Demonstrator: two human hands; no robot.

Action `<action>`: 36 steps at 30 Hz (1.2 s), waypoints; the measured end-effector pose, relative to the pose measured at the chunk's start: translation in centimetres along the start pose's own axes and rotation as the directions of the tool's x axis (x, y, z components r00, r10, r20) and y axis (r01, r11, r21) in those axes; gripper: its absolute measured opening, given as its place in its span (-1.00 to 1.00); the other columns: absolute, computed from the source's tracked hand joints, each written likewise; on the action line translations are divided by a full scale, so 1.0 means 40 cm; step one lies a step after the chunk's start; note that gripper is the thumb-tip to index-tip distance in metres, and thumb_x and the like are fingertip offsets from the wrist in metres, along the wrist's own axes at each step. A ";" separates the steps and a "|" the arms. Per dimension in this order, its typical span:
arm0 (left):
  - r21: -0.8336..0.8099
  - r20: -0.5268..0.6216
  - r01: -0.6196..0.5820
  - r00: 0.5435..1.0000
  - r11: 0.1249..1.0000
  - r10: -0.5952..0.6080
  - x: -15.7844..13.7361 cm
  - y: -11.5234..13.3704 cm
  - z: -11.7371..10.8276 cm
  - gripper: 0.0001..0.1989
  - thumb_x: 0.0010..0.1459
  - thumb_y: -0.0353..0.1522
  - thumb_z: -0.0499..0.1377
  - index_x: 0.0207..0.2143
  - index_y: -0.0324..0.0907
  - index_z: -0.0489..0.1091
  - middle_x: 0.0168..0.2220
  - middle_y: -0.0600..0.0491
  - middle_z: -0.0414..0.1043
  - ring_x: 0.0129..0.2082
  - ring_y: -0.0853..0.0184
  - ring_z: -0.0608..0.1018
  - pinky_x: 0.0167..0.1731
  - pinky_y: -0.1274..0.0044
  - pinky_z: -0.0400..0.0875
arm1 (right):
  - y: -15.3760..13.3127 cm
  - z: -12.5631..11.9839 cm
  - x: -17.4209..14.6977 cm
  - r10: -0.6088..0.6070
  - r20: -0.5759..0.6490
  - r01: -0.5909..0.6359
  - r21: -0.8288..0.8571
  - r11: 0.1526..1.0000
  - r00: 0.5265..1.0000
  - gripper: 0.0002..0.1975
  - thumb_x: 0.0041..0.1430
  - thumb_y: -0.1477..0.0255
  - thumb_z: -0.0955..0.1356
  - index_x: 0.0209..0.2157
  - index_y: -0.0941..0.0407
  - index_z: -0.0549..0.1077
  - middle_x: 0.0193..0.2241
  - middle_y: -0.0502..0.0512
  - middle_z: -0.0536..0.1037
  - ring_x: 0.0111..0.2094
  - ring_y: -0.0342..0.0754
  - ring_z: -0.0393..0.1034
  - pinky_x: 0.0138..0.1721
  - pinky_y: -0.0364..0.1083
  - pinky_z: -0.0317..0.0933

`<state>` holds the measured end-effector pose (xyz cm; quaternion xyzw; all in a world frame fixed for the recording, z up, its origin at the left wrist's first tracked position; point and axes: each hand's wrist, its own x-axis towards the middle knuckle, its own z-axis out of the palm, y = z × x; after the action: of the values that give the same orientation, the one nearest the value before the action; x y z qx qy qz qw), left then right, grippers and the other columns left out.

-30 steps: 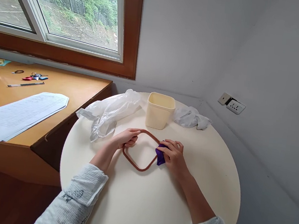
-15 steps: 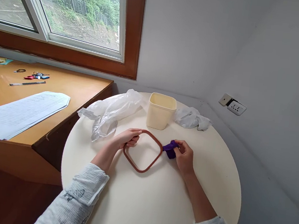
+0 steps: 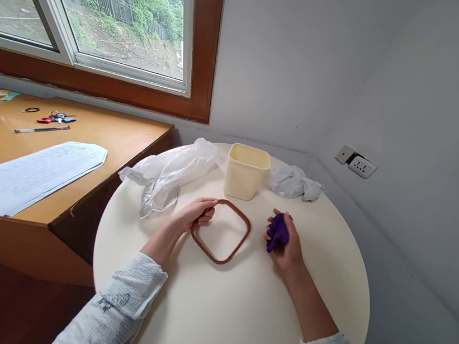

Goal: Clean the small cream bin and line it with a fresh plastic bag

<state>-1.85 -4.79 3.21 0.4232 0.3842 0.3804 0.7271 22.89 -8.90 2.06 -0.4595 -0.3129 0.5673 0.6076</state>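
My left hand (image 3: 198, 214) is closed around the upper left side of a reddish-brown, rounded-square ring frame (image 3: 240, 245), held over the round white table. To the right of the frame and apart from it, my right hand (image 3: 290, 250) holds a crumpled purple cloth (image 3: 278, 234) in its palm, the fingers curled behind it and partly hidden. Beyond the frame stands a cream plastic container (image 3: 245, 180), upright and without a lid on it.
A clear plastic bag (image 3: 175, 167) lies at the table's back left, a greyish one (image 3: 296, 182) right of the container. The white table (image 3: 235, 319) adjoins a wooden desk (image 3: 133, 131) bearing papers (image 3: 38, 175), a pen (image 3: 43, 129) and keys (image 3: 58, 117). Wall sockets (image 3: 362, 166) are at right.
My right hand has drawn the purple cloth away from the frame's right corner and turned, bunching the cloth in its palm. My left hand and the frame have barely moved.
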 end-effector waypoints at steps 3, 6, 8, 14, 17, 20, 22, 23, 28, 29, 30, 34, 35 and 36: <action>-0.018 0.015 -0.019 1.000 1.000 0.020 0.006 -0.013 0.016 -0.82 0.12 -0.31 0.11 -0.46 -0.21 0.22 -0.68 0.22 0.05 -0.74 0.58 0.08 -0.71 0.68 0.05 | 0.018 0.009 -0.003 -0.227 0.006 0.206 -0.445 0.871 0.974 -0.63 -0.08 0.19 0.39 -0.23 0.07 0.39 -0.51 -0.08 0.33 -0.57 -0.20 0.16 -0.55 -0.17 0.13; -0.053 0.076 -0.043 0.996 0.998 0.047 0.012 -0.029 0.035 -0.82 0.11 -0.29 0.13 -0.28 -0.22 0.30 -0.66 0.21 0.11 -0.70 0.55 0.17 -0.62 0.65 0.18 | 0.033 0.012 -0.007 -0.358 0.172 0.376 -0.669 0.642 0.918 -0.71 -0.01 0.22 0.36 -0.28 0.11 0.40 -0.50 -0.04 0.36 -0.47 -0.15 0.21 -0.40 -0.15 0.16; -0.062 0.140 -0.050 0.988 0.997 0.058 0.014 -0.038 0.043 -0.78 0.11 -0.27 0.14 -0.25 -0.23 0.32 -0.63 0.19 0.16 -0.67 0.53 0.23 -0.56 0.61 0.25 | 0.035 0.013 -0.009 -0.363 0.261 0.433 -0.706 0.560 0.894 -0.75 0.05 0.22 0.32 -0.33 0.11 0.39 -0.50 -0.03 0.38 -0.45 -0.14 0.22 -0.37 -0.15 0.16; -0.050 0.219 -0.057 0.974 0.997 0.066 0.018 -0.047 0.047 -0.73 0.12 -0.23 0.14 -0.25 -0.27 0.38 -0.52 0.09 0.29 -0.58 0.50 0.33 -0.41 0.51 0.32 | 0.022 0.007 -0.006 -0.419 0.287 0.479 -0.731 0.485 0.862 -0.74 0.08 0.20 0.29 -0.45 0.12 0.36 -0.54 -0.05 0.33 -0.48 -0.16 0.17 -0.40 -0.18 0.12; -0.070 0.209 -0.032 0.977 0.997 0.046 0.015 -0.040 0.048 -0.64 0.14 -0.24 0.13 -0.05 -0.23 0.34 -0.45 0.05 0.36 -0.52 0.46 0.40 -0.31 0.45 0.35 | 0.009 -0.011 0.006 -0.445 0.237 0.453 -0.751 0.480 0.864 -0.71 0.08 0.17 0.28 -0.48 0.12 0.34 -0.57 -0.08 0.28 -0.51 -0.18 0.12 -0.43 -0.20 0.09; -0.055 0.194 -0.023 0.980 0.998 0.034 0.010 -0.032 0.052 -0.56 0.15 -0.25 0.12 0.07 -0.21 0.26 -0.32 -0.04 0.43 -0.35 0.34 0.49 -0.15 0.39 0.34 | -0.006 -0.044 0.026 -0.471 0.147 0.384 -0.802 0.458 0.870 -0.65 0.06 0.13 0.27 -0.58 0.11 0.27 -0.63 -0.11 0.18 -0.54 -0.19 0.04 -0.49 -0.20 0.03; -0.044 0.215 -0.020 0.976 0.999 0.029 0.008 -0.029 0.055 -0.56 0.17 -0.26 0.10 0.08 -0.24 0.25 -0.22 -0.11 0.45 -0.21 0.27 0.50 -0.04 0.35 0.29 | -0.013 -0.070 0.040 -0.461 0.079 0.303 -0.848 0.435 0.884 -0.61 0.04 0.10 0.27 -0.63 0.11 0.22 -0.67 -0.12 0.14 -0.57 -0.19 0.01 -0.53 -0.19 -0.01; -0.043 0.228 -0.015 0.973 0.999 0.024 0.008 -0.028 0.056 -0.56 0.17 -0.27 0.10 0.08 -0.25 0.25 -0.17 -0.13 0.44 -0.14 0.24 0.48 0.01 0.34 0.26 | -0.015 -0.081 0.045 -0.446 0.050 0.257 -0.872 0.417 0.894 -0.60 0.03 0.09 0.26 -0.65 0.10 0.20 -0.69 -0.12 0.15 -0.58 -0.19 0.01 -0.54 -0.19 -0.02; -0.023 0.236 -0.004 0.972 1.000 0.010 0.011 -0.029 0.054 -0.56 0.15 -0.32 0.13 0.08 -0.25 0.25 -0.07 -0.13 0.43 -0.03 0.22 0.44 0.11 0.34 0.17 | -0.022 -0.119 0.060 -0.396 -0.048 0.091 -0.942 0.324 0.917 -0.62 0.05 0.10 0.22 -0.63 0.09 0.24 -0.67 -0.07 0.29 -0.60 -0.16 0.11 -0.57 -0.18 -0.03; -0.014 0.234 -0.005 0.972 1.000 0.008 0.012 -0.029 0.053 -0.56 0.15 -0.31 0.13 0.08 -0.25 0.25 -0.08 -0.14 0.44 -0.04 0.22 0.45 0.11 0.33 0.18 | -0.023 -0.123 0.061 -0.394 -0.060 0.074 -0.946 0.316 0.917 -0.63 0.04 0.11 0.22 -0.63 0.08 0.25 -0.66 -0.06 0.31 -0.60 -0.15 0.13 -0.57 -0.17 -0.04; -0.006 0.231 -0.005 0.973 1.000 0.006 0.011 -0.028 0.052 -0.56 0.15 -0.31 0.13 0.08 -0.26 0.25 -0.09 -0.14 0.44 -0.04 0.21 0.46 0.11 0.32 0.18 | -0.024 -0.127 0.062 -0.391 -0.068 0.062 -0.949 0.310 0.918 -0.64 0.04 0.11 0.23 -0.63 0.08 0.26 -0.66 -0.05 0.34 -0.60 -0.14 0.15 -0.57 -0.17 -0.04; 0.019 0.221 -0.006 0.975 1.000 0.002 0.006 -0.026 0.052 -0.56 0.14 -0.29 0.14 0.06 -0.26 0.27 -0.09 -0.13 0.44 -0.04 0.21 0.46 0.12 0.33 0.19 | -0.025 -0.137 0.065 -0.380 -0.081 0.030 -0.960 0.278 0.921 -0.67 0.02 0.12 0.25 -0.60 0.07 0.31 -0.61 -0.01 0.40 -0.58 -0.11 0.20 -0.57 -0.17 -0.04; 0.020 0.216 -0.004 0.976 1.000 0.000 0.005 -0.026 0.052 -0.56 0.14 -0.29 0.14 0.05 -0.26 0.28 -0.08 -0.13 0.44 -0.03 0.21 0.46 0.12 0.33 0.18 | -0.024 -0.137 0.066 -0.381 -0.082 0.028 -0.961 0.274 0.921 -0.67 0.03 0.12 0.25 -0.60 0.07 0.32 -0.60 0.00 0.41 -0.57 -0.11 0.21 -0.56 -0.16 -0.04; 0.021 0.211 -0.002 0.977 1.000 -0.002 0.005 -0.025 0.053 -0.56 0.14 -0.29 0.15 0.05 -0.26 0.28 -0.08 -0.13 0.44 -0.03 0.21 0.45 0.12 0.33 0.18 | -0.023 -0.138 0.067 -0.382 -0.082 0.027 -0.962 0.272 0.920 -0.66 0.04 0.11 0.24 -0.59 0.07 0.33 -0.60 0.00 0.42 -0.57 -0.10 0.22 -0.56 -0.16 -0.03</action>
<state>0.33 -5.65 2.97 0.4690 0.3088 0.3292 0.7591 28.66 -7.34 0.41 -0.7623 -0.5476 0.1113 0.3264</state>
